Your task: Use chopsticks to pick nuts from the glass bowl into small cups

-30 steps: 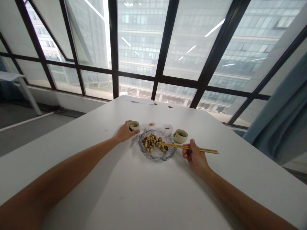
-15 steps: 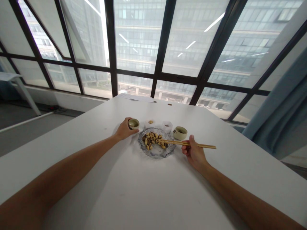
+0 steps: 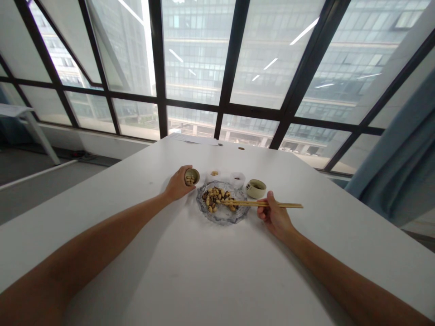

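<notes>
My left hand (image 3: 178, 184) is wrapped round a small green cup (image 3: 192, 172), which tilts toward the plate and shows pale nuts inside. In my right hand (image 3: 273, 214) is a pair of wooden chopsticks (image 3: 258, 204), held level, their tips among the food on the plate. That clear, scalloped glass plate (image 3: 224, 221) lies between my hands. Mixed pale nuts and dark seeds (image 3: 217, 197) cover mostly its left and back part. A second green cup (image 3: 256, 189) with dark writing stands upright just beyond my right hand.
Behind the plate stand two small whitish cups, one with pale pieces (image 3: 214, 173), the other with something dark (image 3: 237, 178). Papers (image 3: 193, 138) lie at the far edge of the white table (image 3: 204, 271). Windows rise beyond; a blue curtain (image 3: 397, 167) hangs at right.
The cup in my left hand has tipped toward the plate, so nuts inside now show. The chopsticks have shifted slightly left, their tips lower among the nuts.
</notes>
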Action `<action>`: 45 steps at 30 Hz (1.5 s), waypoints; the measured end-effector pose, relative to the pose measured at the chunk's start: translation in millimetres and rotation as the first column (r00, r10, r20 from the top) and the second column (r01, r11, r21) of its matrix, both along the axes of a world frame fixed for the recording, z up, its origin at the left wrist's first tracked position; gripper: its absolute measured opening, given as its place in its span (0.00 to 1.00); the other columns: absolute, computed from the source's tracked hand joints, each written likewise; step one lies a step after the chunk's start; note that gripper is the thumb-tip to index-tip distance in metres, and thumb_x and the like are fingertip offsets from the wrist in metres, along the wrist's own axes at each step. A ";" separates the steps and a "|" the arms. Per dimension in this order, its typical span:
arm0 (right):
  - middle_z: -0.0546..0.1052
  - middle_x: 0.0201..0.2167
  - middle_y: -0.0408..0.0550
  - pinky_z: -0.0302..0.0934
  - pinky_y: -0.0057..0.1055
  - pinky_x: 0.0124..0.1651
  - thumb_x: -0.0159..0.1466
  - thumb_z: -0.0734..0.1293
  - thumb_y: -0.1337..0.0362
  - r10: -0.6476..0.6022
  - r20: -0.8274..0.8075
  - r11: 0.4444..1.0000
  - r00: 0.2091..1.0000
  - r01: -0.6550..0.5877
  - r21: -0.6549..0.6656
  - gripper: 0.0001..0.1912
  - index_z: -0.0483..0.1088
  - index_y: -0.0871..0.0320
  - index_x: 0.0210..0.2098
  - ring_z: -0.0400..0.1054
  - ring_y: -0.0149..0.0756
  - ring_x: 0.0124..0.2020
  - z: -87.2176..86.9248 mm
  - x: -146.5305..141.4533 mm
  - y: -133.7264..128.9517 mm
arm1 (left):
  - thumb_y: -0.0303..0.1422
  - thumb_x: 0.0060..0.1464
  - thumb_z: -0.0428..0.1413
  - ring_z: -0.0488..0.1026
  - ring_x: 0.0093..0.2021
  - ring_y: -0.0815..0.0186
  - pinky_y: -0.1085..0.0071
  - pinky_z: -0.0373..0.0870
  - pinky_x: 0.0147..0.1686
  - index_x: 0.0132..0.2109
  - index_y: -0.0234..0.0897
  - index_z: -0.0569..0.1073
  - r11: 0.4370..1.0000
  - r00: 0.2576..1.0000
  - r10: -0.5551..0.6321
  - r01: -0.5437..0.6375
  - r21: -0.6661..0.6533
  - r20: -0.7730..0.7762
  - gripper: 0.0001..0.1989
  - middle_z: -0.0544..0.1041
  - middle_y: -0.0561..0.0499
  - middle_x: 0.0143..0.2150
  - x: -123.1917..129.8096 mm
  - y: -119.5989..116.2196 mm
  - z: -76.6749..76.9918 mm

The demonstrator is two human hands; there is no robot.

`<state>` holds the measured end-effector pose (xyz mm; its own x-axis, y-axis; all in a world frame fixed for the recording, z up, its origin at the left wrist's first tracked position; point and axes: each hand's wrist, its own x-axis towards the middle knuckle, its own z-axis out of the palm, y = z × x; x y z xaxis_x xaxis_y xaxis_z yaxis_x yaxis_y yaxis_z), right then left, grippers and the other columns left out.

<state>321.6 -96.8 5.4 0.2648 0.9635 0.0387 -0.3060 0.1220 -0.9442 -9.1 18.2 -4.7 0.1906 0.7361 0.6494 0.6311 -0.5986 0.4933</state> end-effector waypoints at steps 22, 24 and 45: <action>0.69 0.11 0.42 0.52 0.22 0.13 0.43 0.77 0.36 0.008 0.026 1.000 1.000 -0.008 0.015 0.32 0.73 0.61 0.21 0.60 0.25 0.12 2.4 -3.3 -2.3 | 0.30 0.43 0.64 0.68 0.62 0.52 0.54 0.65 0.63 0.59 0.39 0.62 0.994 0.997 -0.067 0.070 0.081 -0.046 0.36 0.69 0.42 0.62 -0.6 -0.4 -0.8; 0.69 0.11 0.42 0.51 0.21 0.12 0.42 0.77 0.36 -0.004 0.020 1.000 1.000 0.004 0.004 0.32 0.73 0.61 0.21 0.60 0.25 0.12 1.8 -2.6 -1.8 | 0.31 0.43 0.64 0.68 0.62 0.52 0.54 0.65 0.63 0.59 0.39 0.63 0.994 0.996 -0.071 0.074 0.076 -0.045 0.36 0.69 0.42 0.62 -0.4 -1.0 -0.1; 0.75 0.16 0.46 0.59 0.25 0.16 0.51 0.72 0.34 -0.261 -0.005 0.937 0.965 0.254 0.239 0.31 0.70 0.59 0.24 0.66 0.29 0.14 21.3 28.4 18.9 | 0.56 0.53 0.56 0.64 0.65 0.45 0.52 0.57 0.64 0.64 0.33 0.63 0.977 0.959 0.053 -0.108 -0.185 -0.277 0.40 0.67 0.35 0.66 52.6 31.3 55.4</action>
<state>350.0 -77.9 26.7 0.4985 0.8248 0.2667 -0.2097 0.4133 -0.8861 43.5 49.5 50.8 0.2733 0.8640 0.4230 0.7986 -0.4489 0.4009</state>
